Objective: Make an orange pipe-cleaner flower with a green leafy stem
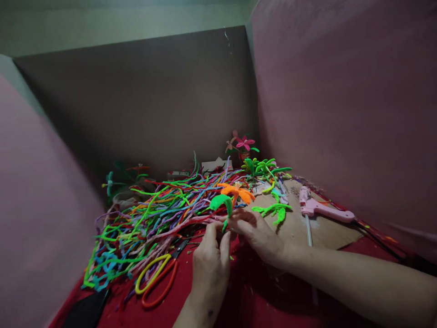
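Between my two hands, above the red cloth, stands an orange pipe-cleaner flower (238,193) with a curled green leaf (221,201) on its green stem. My left hand (213,250) pinches the lower stem between thumb and fingers. From the right, my right hand (252,230) closes its fingers round the stem just under the flower. The fingers partly hide the stem. Left of my hands lies a big heap of coloured pipe cleaners (160,200). Scissors (159,278) with yellow and red handles rest in front of the heap, beside my left hand.
A pink glue gun (324,210) with a glue stick lies on cardboard (327,232) at the right, its cord trailing right. Green pipe-cleaner leaves (276,210) lie nearby. A potted pink flower (245,143) stands at the back. A black flat object (85,310) is front left. Walls enclose the sides.
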A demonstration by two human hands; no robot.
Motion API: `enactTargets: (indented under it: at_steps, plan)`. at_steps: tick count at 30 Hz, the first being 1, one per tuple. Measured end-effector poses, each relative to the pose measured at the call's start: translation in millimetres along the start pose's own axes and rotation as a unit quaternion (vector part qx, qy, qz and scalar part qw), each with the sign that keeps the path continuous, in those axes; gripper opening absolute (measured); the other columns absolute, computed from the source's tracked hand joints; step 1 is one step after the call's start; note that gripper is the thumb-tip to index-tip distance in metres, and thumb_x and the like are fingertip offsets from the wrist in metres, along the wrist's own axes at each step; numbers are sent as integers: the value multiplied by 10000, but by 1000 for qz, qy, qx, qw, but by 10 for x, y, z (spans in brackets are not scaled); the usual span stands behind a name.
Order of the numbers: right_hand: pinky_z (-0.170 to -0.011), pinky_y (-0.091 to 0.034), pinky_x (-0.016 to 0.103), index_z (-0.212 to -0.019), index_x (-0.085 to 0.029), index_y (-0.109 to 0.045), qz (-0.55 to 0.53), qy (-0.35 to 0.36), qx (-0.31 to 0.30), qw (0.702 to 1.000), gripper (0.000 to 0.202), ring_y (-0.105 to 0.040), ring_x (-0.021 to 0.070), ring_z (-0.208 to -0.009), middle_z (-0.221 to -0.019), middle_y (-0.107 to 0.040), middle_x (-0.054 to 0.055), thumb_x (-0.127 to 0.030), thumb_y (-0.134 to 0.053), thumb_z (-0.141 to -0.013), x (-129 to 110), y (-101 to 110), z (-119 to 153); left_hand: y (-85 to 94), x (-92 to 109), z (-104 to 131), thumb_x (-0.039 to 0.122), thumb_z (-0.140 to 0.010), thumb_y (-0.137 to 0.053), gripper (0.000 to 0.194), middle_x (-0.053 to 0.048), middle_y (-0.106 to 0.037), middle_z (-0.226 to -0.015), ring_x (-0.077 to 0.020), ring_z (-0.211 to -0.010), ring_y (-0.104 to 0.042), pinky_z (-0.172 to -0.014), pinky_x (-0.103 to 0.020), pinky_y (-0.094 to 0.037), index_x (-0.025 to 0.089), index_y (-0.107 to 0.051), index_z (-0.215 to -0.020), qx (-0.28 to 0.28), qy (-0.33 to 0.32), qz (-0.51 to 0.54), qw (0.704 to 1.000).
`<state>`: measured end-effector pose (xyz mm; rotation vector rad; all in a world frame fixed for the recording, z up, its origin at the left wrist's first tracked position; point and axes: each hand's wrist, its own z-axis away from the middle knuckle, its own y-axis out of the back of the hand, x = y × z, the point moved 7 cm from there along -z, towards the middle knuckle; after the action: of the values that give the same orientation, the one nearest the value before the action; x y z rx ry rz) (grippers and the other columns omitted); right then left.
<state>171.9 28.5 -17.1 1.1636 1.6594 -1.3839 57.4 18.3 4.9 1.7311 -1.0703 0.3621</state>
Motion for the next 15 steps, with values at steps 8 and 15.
enactTargets:
  at_steps: [8,15]
  plan:
    - [-594,-369,234,-618,-139,-561,64,1,-38,997,212,-428,91,-572,-585,-501,-27,-309,-596,-741,-20,-54,2,-46,-120,-18,265,-793,-543,112,9,-600,-675,-110,-561,-519,-559,-214,-397,194,-610,-848,-4,63,168,984]
    - [-713,-397,266,-777,-152,-677,81,17,-120,989,222,-491,125,-692,-673,-567,-12,-358,-596,-763,-157,-163,23,-183,-130,20,308,-759,-621,164,92,-366,-472,-24,-391,-237,-385,-137,-181,162,-549,-742,-109,214,465,852]
